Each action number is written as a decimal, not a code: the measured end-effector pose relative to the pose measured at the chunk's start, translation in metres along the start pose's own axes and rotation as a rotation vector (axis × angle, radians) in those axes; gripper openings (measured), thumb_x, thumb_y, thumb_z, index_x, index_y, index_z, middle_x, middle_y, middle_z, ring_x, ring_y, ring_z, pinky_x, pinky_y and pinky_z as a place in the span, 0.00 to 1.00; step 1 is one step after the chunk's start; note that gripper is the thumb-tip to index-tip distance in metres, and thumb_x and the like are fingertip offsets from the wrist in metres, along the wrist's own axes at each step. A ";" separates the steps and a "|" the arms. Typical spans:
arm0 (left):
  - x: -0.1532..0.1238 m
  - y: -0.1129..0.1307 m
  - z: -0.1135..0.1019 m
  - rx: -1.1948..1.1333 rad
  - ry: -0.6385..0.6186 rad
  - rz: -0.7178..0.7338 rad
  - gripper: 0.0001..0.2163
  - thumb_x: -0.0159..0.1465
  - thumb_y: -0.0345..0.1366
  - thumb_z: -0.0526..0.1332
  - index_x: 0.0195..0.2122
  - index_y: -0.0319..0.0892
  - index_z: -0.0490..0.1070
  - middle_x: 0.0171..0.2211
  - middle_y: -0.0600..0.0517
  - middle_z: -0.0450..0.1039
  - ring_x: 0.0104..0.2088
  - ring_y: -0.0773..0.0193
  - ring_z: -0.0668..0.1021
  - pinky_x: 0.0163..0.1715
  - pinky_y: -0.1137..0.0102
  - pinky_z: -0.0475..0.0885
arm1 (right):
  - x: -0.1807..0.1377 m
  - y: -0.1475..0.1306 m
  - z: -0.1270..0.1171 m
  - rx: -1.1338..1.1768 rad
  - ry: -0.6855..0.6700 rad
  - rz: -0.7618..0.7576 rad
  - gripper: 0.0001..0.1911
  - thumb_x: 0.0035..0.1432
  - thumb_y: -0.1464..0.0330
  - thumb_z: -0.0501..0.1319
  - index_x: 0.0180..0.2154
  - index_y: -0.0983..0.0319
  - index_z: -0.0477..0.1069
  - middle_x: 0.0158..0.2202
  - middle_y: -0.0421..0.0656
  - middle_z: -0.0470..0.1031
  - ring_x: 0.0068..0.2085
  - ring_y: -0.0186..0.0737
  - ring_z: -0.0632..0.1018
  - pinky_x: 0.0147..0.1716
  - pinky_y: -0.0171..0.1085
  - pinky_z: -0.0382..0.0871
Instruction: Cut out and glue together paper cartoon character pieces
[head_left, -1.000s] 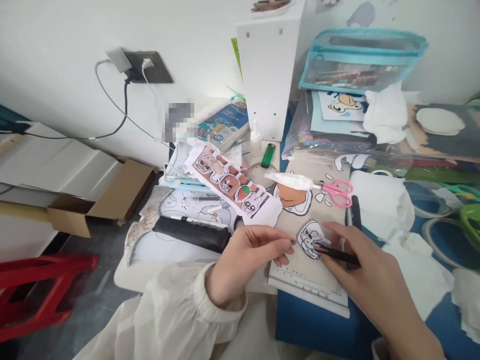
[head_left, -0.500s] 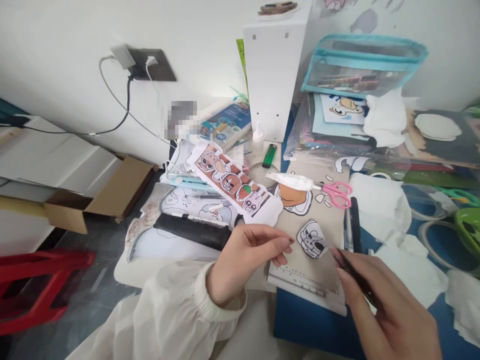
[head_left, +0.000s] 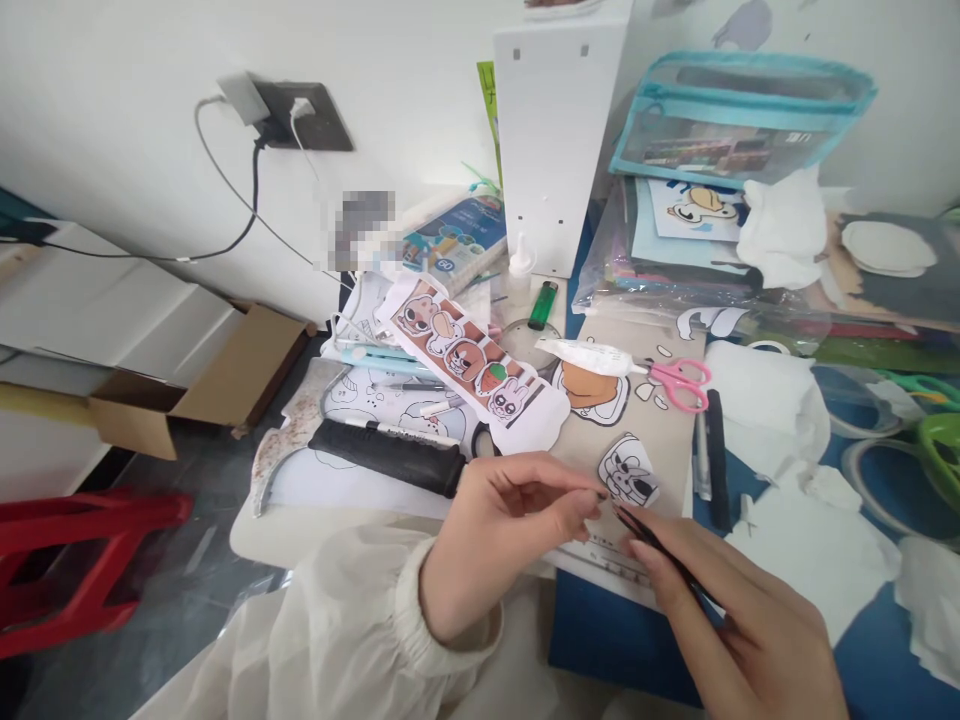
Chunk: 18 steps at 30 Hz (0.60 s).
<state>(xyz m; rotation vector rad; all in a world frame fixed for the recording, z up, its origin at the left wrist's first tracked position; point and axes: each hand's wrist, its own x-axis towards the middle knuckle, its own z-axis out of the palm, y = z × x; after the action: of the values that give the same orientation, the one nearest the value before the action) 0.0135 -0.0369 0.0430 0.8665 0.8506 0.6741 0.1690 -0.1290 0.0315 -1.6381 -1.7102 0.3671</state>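
Note:
My left hand [head_left: 517,530] is closed in a pinch on a tiny dark piece [head_left: 602,496], too small to name. Black tweezers [head_left: 664,556] are gripped in my right hand [head_left: 739,610], their tips close to that piece; whether they touch it I cannot tell. Just beyond the fingertips lies a black-and-white cartoon face cutout [head_left: 628,470] on a beige board [head_left: 667,440]. An orange-brown cutout [head_left: 589,395] lies behind it, partly under a white tube [head_left: 589,357]. Pink scissors [head_left: 681,385] rest beside the tube.
A printed cartoon strip [head_left: 469,360] lies left of the board, near a black pouch [head_left: 386,455]. Further back are a green lighter [head_left: 543,305], a white box [head_left: 551,150] and a blue-edged zip bag [head_left: 739,120]. Crumpled tissue [head_left: 802,560] and tape rolls [head_left: 889,490] lie to the right.
My right hand has moved left, bringing the tweezer tips to the left fingertips. My left hand has shifted slightly right with its pinch kept. The view has tilted a little.

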 end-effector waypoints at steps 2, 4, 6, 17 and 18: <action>-0.001 0.000 0.000 -0.002 -0.006 -0.001 0.02 0.55 0.31 0.68 0.27 0.39 0.79 0.25 0.51 0.77 0.22 0.71 0.74 0.25 0.77 0.72 | 0.001 0.000 0.000 0.009 -0.006 0.007 0.10 0.62 0.72 0.55 0.43 0.56 0.70 0.39 0.39 0.80 0.37 0.35 0.82 0.33 0.24 0.75; -0.001 0.000 0.000 -0.010 -0.009 0.002 0.02 0.55 0.31 0.68 0.27 0.39 0.79 0.25 0.51 0.77 0.22 0.71 0.74 0.25 0.77 0.72 | 0.001 0.001 0.000 0.012 -0.003 0.009 0.09 0.61 0.72 0.55 0.43 0.57 0.70 0.39 0.39 0.80 0.37 0.35 0.82 0.33 0.23 0.75; -0.001 -0.001 -0.001 -0.024 -0.009 -0.001 0.01 0.55 0.30 0.68 0.27 0.39 0.79 0.25 0.52 0.77 0.23 0.72 0.74 0.25 0.78 0.72 | 0.001 0.001 0.000 0.009 -0.004 0.012 0.10 0.61 0.72 0.55 0.43 0.56 0.70 0.39 0.39 0.80 0.38 0.35 0.82 0.34 0.23 0.74; 0.006 -0.008 -0.002 -0.269 -0.055 -0.288 0.07 0.50 0.35 0.72 0.25 0.36 0.79 0.21 0.52 0.74 0.18 0.75 0.72 0.21 0.80 0.67 | -0.007 0.006 -0.001 -0.102 0.007 -0.061 0.13 0.62 0.73 0.55 0.47 0.60 0.69 0.42 0.43 0.79 0.40 0.36 0.81 0.39 0.27 0.75; 0.006 -0.009 -0.002 -0.299 -0.066 -0.332 0.08 0.49 0.35 0.72 0.24 0.35 0.78 0.21 0.52 0.74 0.18 0.75 0.72 0.20 0.80 0.67 | -0.007 0.007 -0.002 -0.113 -0.004 -0.080 0.13 0.62 0.73 0.55 0.47 0.60 0.69 0.42 0.44 0.79 0.40 0.37 0.81 0.40 0.28 0.75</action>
<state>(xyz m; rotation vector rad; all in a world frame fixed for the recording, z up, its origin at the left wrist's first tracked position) 0.0164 -0.0354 0.0325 0.4618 0.7872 0.4626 0.1753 -0.1352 0.0260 -1.6434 -1.8225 0.2390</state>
